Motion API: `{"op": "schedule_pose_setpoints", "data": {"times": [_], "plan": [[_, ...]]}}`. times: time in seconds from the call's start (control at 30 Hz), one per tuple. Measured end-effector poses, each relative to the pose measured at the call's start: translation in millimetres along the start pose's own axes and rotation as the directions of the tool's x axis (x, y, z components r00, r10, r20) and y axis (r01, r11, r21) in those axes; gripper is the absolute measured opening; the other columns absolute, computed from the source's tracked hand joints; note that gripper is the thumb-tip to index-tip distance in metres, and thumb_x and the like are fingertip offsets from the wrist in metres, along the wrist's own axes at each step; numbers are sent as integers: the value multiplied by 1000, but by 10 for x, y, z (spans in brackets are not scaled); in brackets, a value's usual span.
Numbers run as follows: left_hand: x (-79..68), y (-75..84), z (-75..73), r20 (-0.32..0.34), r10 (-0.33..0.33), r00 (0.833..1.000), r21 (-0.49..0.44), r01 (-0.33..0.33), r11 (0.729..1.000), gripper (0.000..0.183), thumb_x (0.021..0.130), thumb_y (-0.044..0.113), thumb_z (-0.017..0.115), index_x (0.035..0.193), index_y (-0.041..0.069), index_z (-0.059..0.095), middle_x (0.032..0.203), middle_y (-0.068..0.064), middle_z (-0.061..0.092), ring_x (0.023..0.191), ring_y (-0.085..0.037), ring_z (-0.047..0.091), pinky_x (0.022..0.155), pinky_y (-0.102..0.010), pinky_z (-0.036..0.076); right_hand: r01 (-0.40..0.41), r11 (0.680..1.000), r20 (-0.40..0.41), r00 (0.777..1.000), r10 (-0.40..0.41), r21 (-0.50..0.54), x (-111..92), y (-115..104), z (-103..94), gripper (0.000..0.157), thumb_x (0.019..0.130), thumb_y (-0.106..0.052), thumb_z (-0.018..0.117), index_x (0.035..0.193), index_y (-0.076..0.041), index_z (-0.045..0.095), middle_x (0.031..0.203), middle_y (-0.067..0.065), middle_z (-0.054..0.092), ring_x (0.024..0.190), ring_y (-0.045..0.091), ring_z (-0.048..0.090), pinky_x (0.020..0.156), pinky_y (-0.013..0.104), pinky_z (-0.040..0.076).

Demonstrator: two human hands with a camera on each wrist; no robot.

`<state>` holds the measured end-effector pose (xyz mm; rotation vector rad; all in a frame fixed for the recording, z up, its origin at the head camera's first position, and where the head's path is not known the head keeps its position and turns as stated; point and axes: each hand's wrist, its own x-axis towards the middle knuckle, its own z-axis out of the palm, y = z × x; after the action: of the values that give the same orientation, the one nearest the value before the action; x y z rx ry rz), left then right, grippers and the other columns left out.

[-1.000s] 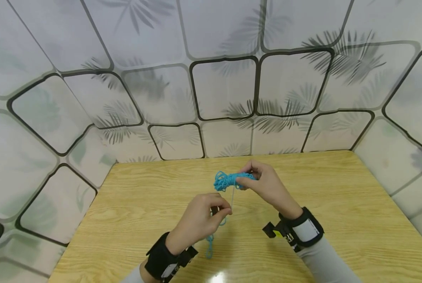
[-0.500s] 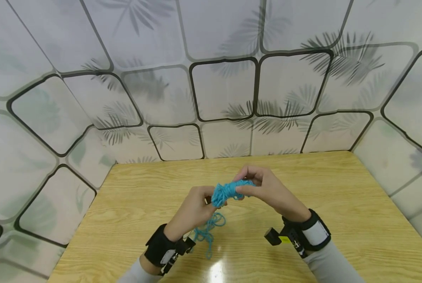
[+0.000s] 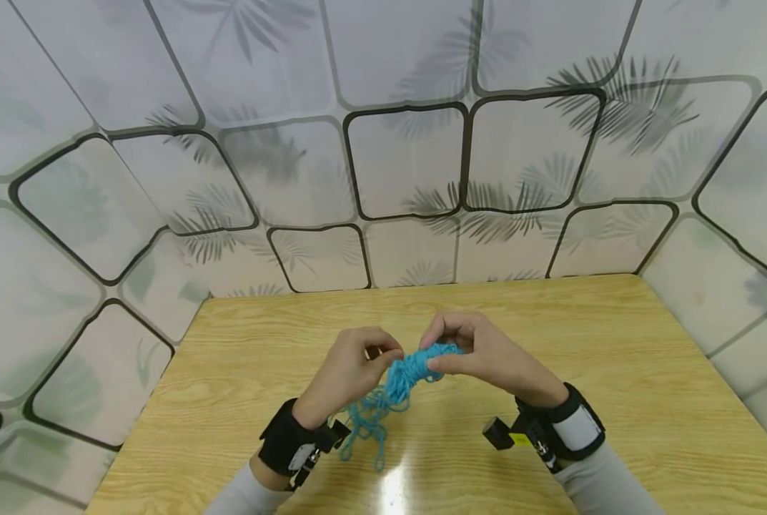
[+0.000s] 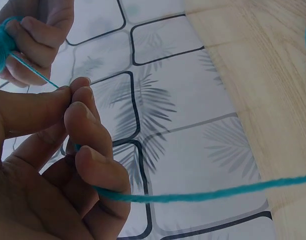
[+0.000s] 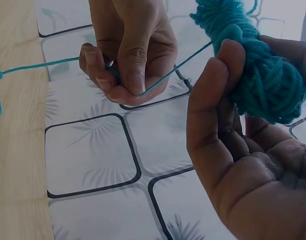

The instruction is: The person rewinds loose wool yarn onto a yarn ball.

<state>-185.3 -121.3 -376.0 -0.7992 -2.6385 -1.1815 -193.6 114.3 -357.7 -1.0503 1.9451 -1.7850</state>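
Right wrist: right hand [image 5: 240,160] grips yarn bundle [image 5: 265,75], partly hidden; left hand [image 5: 133,50] apparently pinches strand [image 5: 193,56].

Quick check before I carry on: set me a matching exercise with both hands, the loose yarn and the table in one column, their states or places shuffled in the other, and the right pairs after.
Column one
1. left hand
2. right hand
3. loose yarn
4. table

Column two
A. tangled in loops on the wooden surface
B. gripping the wound bundle
C. yellowish, with a wood grain
D. pinching a thin strand between thumb and finger

Right pairs
1-D, 2-B, 3-A, 4-C
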Motion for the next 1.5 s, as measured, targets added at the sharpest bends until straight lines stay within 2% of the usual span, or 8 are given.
{"op": "schedule_pose_setpoints", "data": {"times": [0.17,0.3,0.43,0.53,0.77,1.17,1.37,1.5], "plan": [[14,6,-54,0,24,1000,32,-24,999,9,88,7,72,82,12,77,78,-3,73,63,-7,57,56,-29,51,-17,1000,50,999,17,-10,-7,16,21,10,92,-2,66,102,-3,63,93,12,62,74,16,61,66,24,53],[22,24,-107,-7,16,1000,46,-16,999,11,89,7,72,82,14,76,76,-2,72,62,-6,56,53,-28,49,-18,1000,96,995,20,-22,-13,68,33,9,92,-3,67,99,-2,63,89,14,64,72,16,63,64,26,56],[19,83,-150,-13,21,1000,45,-20,999,13,89,6,71,81,16,73,73,3,68,61,-6,55,52,-28,47,-47,993,117,991,59,-106,-16,123,57,9,90,-10,70,96,-6,64,83,10,66,68,14,62,62,27,55],[11,156,-171,-2,35,999,44,-35,998,12,90,7,70,82,16,72,73,4,67,62,-6,55,53,-29,48,-76,975,104,990,99,-207,-8,143,87,10,88,-15,73,93,-11,65,79,4,66,64,10,58,59,25,52],[-59,268,-181,16,54,998,88,-56,995,13,88,8,72,81,19,70,72,5,65,61,-3,54,53,-27,48,-124,904,26,989,148,-408,32,138,123,12,81,-10,76,86,-16,66,71,-3,65,56,5,49,54,20,40],[-140,305,-111,9,51,999,131,-51,990,14,86,8,73,78,18,70,69,9,62,58,-2,52,53,-24,48,-207,796,-146,978,150,-569,96,301,69,12,80,-13,77,83,-14,65,71,-2,65,57,8,54,52,25,46],[-183,338,-72,12,57,998,137,-58,989,10,86,10,74,78,15,71,69,9,60,57,-2,52,51,-24,48,-258,779,-251,959,133,-572,115,345,62,13,80,-14,77,83,-13,64,70,0,65,56,11,54,50,28,46],[-204,372,-55,28,58,998,137,-61,989,12,86,9,74,78,16,70,68,9,59,57,-2,52,51,-22,48,-295,782,-319,939,130,-549,126,330,65,13,82,-16,76,85,-12,64,73,1,65,57,12,53,51,29,46]]}}
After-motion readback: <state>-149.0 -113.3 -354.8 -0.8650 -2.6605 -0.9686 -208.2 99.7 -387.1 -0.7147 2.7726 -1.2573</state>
